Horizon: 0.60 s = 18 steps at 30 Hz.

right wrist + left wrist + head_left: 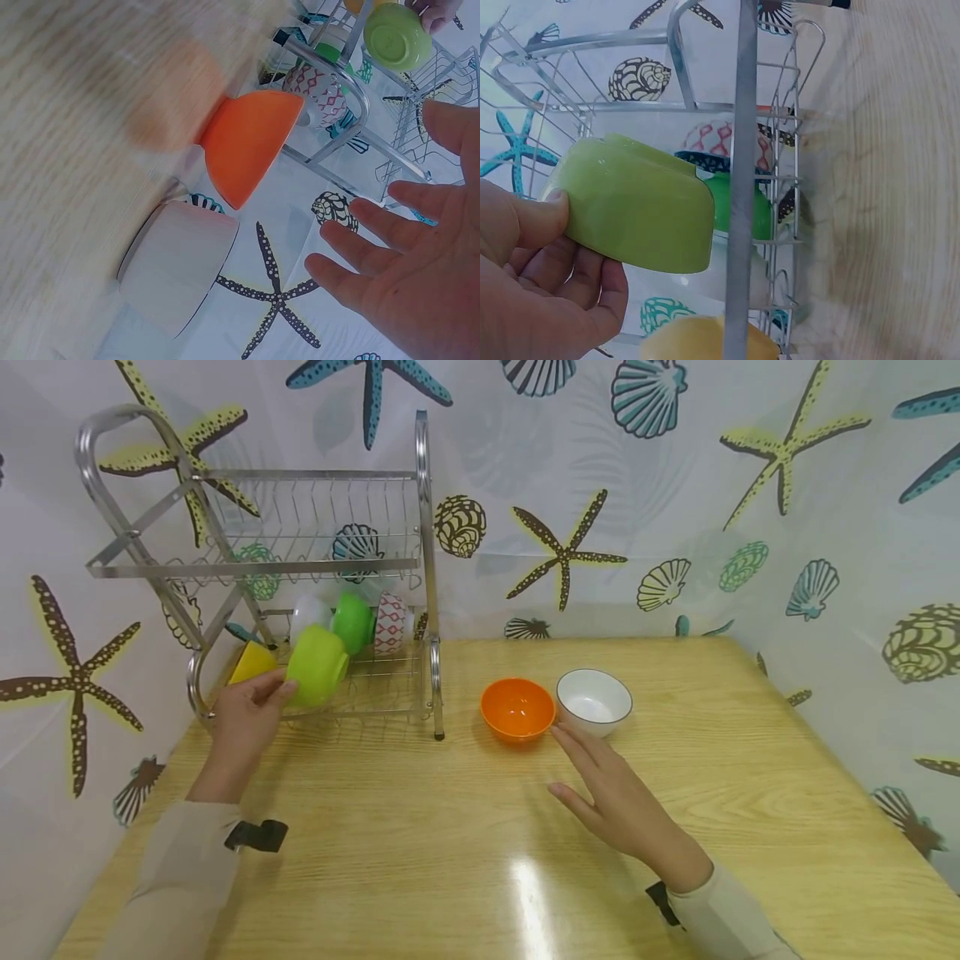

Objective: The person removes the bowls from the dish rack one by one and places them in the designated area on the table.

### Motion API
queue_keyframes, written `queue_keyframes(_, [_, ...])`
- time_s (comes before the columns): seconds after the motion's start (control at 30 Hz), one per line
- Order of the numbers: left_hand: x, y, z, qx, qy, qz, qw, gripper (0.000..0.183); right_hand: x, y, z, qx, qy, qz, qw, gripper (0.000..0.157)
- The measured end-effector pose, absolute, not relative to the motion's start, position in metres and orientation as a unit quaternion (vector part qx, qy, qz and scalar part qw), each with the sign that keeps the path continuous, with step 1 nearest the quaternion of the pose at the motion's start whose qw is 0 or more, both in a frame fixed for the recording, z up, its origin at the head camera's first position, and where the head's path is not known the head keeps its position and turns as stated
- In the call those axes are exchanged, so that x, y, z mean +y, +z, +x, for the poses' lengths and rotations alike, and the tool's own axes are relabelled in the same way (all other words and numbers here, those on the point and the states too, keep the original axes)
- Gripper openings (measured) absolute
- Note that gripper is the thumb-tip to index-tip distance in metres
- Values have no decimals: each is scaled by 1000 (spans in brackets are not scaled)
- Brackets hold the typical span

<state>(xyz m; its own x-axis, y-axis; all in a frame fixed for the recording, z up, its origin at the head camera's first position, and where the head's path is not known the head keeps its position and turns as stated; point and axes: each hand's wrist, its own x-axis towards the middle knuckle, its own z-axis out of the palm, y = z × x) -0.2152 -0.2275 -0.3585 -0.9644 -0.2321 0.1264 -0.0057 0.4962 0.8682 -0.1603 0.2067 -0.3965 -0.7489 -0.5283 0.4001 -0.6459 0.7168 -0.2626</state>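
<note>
My left hand (249, 714) pinches a lime-green bowl (317, 667) by its rim, thumb on one side and fingers on the other. The bowl is tilted on its side at the front of the dish rack's lower tier, its foot facing right. In the left wrist view the thumb presses on the lime bowl (634, 206). My right hand (618, 797) is held over the table with fingers stretched out, holding nothing. Its fingertips are near an orange bowl (517, 710) and a white bowl with a dark rim (594, 697), both upright on the table.
A two-tier metal dish rack (300, 564) stands at the left. On its lower tier sit a yellow bowl (253, 662), a white bowl (309, 612), a green bowl (352, 623) and a red-patterned bowl (390, 623). A patterned curtain (480, 585) hangs behind the wooden table (390, 843).
</note>
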Motion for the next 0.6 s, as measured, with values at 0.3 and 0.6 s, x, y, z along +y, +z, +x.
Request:
queue_keyframes(0.3, [-220, -352, -205, -870, -477, 17, 124, 41, 207, -399, -160, -916, 196, 317, 145, 68])
queue_keyframes(0.6, [-208, -342, -192, -892, -418, -49, 166, 33, 208, -399, -160, -917, 195, 317, 145, 69])
